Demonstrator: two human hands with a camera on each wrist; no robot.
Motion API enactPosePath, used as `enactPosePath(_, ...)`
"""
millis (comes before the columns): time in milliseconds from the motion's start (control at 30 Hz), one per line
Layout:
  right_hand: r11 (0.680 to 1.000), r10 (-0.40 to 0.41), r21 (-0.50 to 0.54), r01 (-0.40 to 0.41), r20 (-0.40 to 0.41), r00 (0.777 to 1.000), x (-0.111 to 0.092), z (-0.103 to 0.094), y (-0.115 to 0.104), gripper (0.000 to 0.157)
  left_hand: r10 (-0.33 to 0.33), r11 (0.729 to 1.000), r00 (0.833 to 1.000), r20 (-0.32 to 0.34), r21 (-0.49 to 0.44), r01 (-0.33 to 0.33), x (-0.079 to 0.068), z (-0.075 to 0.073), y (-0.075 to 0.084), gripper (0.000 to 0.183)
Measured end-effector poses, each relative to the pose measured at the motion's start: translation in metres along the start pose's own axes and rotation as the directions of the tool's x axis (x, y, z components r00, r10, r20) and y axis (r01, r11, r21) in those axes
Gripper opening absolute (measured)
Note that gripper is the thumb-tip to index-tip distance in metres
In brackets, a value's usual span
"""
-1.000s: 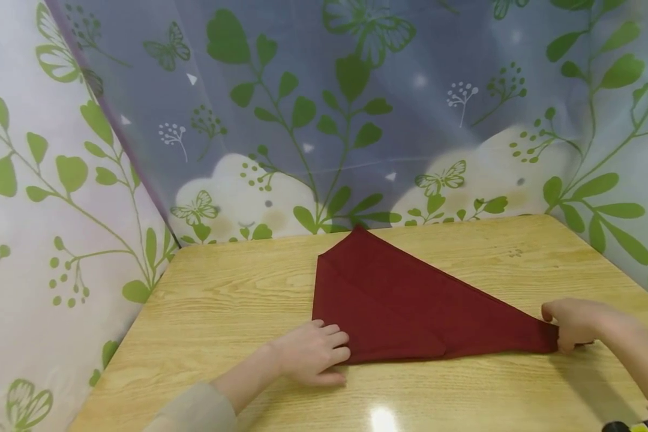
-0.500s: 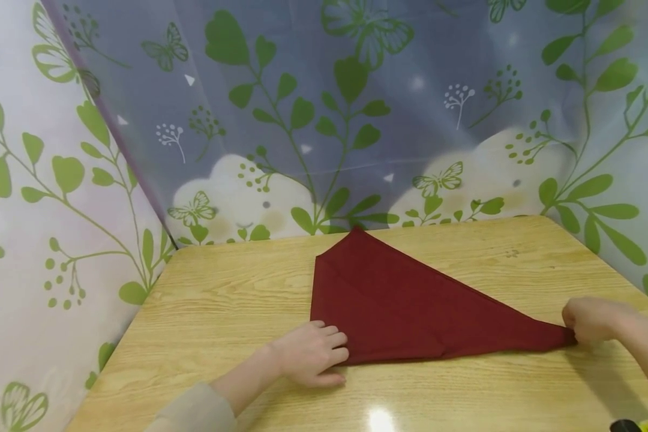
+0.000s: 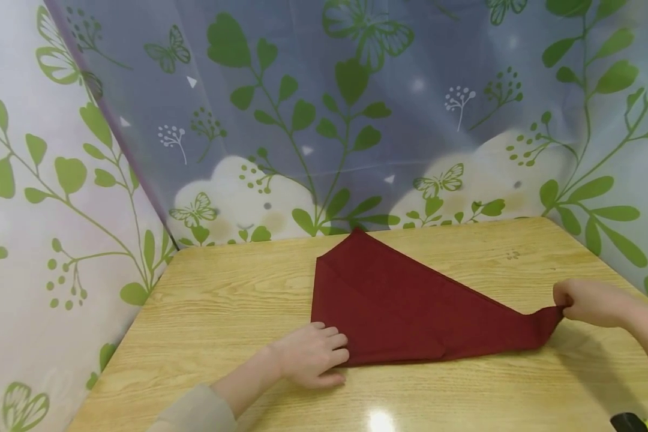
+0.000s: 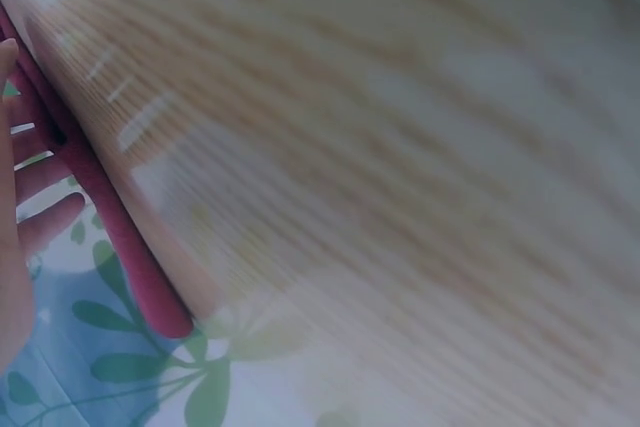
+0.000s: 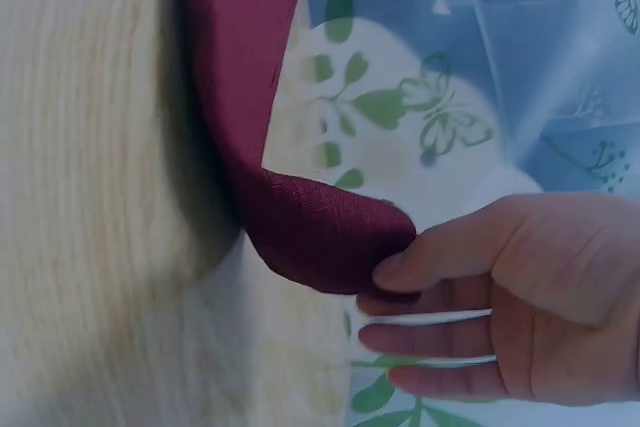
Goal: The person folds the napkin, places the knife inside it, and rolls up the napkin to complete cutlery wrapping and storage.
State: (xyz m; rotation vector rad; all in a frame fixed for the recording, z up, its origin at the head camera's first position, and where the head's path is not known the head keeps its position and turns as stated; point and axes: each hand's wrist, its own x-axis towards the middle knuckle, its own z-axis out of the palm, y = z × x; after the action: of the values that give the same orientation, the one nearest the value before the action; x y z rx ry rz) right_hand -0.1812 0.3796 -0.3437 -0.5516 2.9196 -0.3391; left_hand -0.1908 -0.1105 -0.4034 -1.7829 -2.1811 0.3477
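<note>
A dark red folded cloth (image 3: pixel 399 306) lies on the wooden table, wide at the left and narrowing to the right. My left hand (image 3: pixel 310 355) rests on its near left corner with the fingers laid over the fabric; the left wrist view catches only part of that hand (image 4: pixel 15 217) beside the red edge. At the right, my right hand (image 3: pixel 594 302) pinches the cloth's narrow tip and holds it lifted off the table. In the right wrist view, thumb and index finger grip the end of the cloth (image 5: pixel 330 232), which curls up toward them, while the other fingers extend below.
The light wooden table (image 3: pixel 227 288) ends at a patterned backdrop (image 3: pixel 281 120) with leaves and butterflies, which also lines the left and right sides. The far tip of the cloth reaches the table's back edge. A black and yellow object (image 3: pixel 639 422) shows at the bottom right corner.
My right hand first slid right along the cloth to its tip, then raised it and drew it slightly back left, so the end now bends upward. The left hand stays in place.
</note>
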Motion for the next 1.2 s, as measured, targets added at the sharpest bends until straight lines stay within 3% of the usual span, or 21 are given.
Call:
enactPosePath(400, 0.991, -0.133, -0.011, 0.133, -0.125, 0.983, 0.015, -0.012, -0.039, 0.011, 0.002, 1.0, 1.0, -0.016, -0.005, -0.002, 0.0, 0.0, 0.001, 0.028)
enactPosePath(467, 0.984, -0.179, -0.011, 0.179, -0.178, 0.968, 0.017, -0.012, -0.047, 0.014, 0.002, 1.0, 1.0, -0.019, -0.001, -0.002, 0.0, 0.0, 0.001, 0.028)
enactPosePath(567, 0.961, -0.272, -0.028, 0.274, -0.259, 0.927, 0.019, -0.01, -0.057, 0.021, -0.001, 1.0, 1.0, -0.016, 0.003, 0.001, 0.0, 0.0, 0.001, 0.028)
enactPosePath(633, 0.947, -0.315, -0.023, 0.322, -0.279, 0.907, 0.021, -0.009, -0.064, 0.021, -0.003, 1.0, 1.0, -0.012, 0.006, 0.003, 0.0, -0.001, 0.001, 0.028)
enactPosePath(800, 0.922, -0.373, -0.004, 0.388, -0.285, 0.883, 0.026, -0.005, -0.082, 0.016, -0.008, 1.0, 1.0, -0.004, 0.003, 0.008, 0.0, -0.001, 0.002, 0.028)
enactPosePath(900, 0.897, -0.425, -0.025, 0.441, -0.326, 0.844, 0.031, 0.0, -0.093, 0.019, -0.007, 1.0, 1.0, -0.009, -0.001, 0.007, 0.0, -0.001, 0.003, 0.028)
enactPosePath(1200, 0.81, -0.56, -0.139, 0.57, -0.473, 0.68, 0.047, 0.009, -0.124, 0.027, -0.015, 1.0, 1.0, -0.024, 0.01, 0.016, -0.001, 0.0, 0.003, 0.028)
